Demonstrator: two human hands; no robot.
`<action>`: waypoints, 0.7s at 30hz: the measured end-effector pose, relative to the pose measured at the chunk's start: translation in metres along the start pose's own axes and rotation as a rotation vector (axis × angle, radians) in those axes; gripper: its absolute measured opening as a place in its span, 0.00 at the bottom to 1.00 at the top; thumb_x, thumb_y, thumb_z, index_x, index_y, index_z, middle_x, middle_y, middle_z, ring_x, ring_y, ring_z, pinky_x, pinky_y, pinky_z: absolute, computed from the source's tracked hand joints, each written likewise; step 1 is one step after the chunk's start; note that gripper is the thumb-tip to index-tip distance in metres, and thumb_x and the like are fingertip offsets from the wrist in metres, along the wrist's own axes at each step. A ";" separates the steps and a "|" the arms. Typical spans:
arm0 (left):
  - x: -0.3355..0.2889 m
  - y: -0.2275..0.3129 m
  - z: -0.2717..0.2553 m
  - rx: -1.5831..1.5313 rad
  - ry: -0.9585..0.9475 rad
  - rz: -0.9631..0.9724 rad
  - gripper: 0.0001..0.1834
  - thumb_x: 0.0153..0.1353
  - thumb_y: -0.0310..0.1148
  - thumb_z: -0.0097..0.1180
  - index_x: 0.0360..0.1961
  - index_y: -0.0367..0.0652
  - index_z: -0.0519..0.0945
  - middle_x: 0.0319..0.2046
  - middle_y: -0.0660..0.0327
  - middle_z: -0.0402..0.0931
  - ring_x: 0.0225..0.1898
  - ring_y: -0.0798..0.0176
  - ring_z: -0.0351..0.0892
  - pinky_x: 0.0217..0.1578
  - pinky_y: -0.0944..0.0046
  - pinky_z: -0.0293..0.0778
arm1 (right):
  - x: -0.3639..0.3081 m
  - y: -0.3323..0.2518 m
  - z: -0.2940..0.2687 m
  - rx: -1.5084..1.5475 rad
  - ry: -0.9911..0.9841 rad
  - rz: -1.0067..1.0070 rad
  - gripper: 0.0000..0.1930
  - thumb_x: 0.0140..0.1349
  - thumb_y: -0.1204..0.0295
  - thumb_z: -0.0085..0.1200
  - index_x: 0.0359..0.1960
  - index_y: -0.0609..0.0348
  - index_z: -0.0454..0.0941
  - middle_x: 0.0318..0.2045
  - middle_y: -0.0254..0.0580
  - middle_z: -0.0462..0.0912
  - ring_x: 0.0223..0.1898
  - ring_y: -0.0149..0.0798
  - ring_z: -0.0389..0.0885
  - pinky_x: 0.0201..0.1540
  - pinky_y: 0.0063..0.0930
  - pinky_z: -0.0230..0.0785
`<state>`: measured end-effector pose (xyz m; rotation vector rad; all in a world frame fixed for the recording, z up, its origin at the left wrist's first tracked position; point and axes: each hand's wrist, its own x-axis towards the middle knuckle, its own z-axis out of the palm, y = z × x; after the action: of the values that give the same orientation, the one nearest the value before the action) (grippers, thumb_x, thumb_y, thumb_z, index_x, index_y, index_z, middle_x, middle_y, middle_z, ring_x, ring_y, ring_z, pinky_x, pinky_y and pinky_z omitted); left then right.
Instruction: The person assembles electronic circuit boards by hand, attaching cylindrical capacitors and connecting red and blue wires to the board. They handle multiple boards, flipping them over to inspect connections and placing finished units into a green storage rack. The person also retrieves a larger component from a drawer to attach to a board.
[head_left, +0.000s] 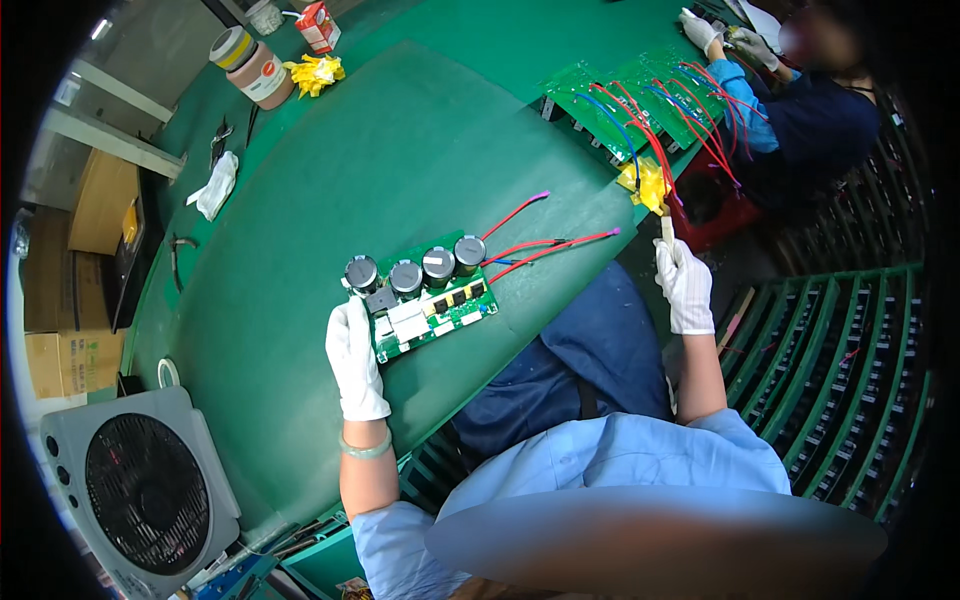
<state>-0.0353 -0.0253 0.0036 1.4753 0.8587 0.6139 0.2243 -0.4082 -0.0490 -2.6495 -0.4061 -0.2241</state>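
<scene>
Board [436, 301] runs lengthwise left-to-right, wires [514, 216] rightward, seemingly flat.

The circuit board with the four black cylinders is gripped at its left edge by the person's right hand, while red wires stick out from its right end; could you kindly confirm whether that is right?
Not quite: the head view shows the left hand at the left edge of the circuit board, which carries four black cylinders, with red wires sticking out from its right end.

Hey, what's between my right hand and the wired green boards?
Head view: between right hand and boards lie a pale handle, crumpled yellow material and red wires.
</scene>
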 end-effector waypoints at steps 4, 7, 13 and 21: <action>0.000 -0.006 -0.005 0.135 -0.013 0.030 0.13 0.74 0.37 0.52 0.45 0.36 0.75 0.32 0.70 0.71 0.34 0.78 0.66 0.36 0.72 0.67 | -0.019 -0.008 -0.013 0.145 -0.113 0.087 0.11 0.70 0.61 0.54 0.43 0.52 0.84 0.18 0.43 0.81 0.20 0.42 0.84 0.25 0.36 0.74; -0.003 0.004 0.001 0.101 -0.017 -0.085 0.15 0.71 0.36 0.56 0.49 0.34 0.74 0.36 0.66 0.75 0.35 0.77 0.70 0.37 0.73 0.69 | -0.031 -0.020 -0.021 0.270 -0.068 0.157 0.16 0.70 0.63 0.55 0.53 0.56 0.81 0.20 0.40 0.80 0.18 0.31 0.81 0.25 0.29 0.73; 0.002 -0.007 0.001 -0.017 -0.031 -0.114 0.16 0.68 0.34 0.61 0.48 0.34 0.75 0.37 0.65 0.77 0.37 0.76 0.72 0.38 0.73 0.70 | -0.026 -0.041 -0.024 0.478 -0.048 0.081 0.19 0.71 0.69 0.53 0.61 0.59 0.76 0.28 0.34 0.83 0.24 0.23 0.80 0.25 0.21 0.75; 0.004 -0.006 0.003 0.132 -0.043 -0.073 0.17 0.69 0.33 0.59 0.50 0.31 0.73 0.40 0.60 0.78 0.41 0.72 0.75 0.44 0.70 0.72 | 0.016 -0.016 -0.006 0.023 0.275 -0.201 0.28 0.62 0.72 0.58 0.66 0.35 0.74 0.36 0.38 0.86 0.28 0.42 0.84 0.33 0.32 0.76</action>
<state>-0.0319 -0.0242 -0.0031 1.5627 0.9295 0.4774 0.2342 -0.3931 -0.0340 -2.5067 -0.5766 -0.6340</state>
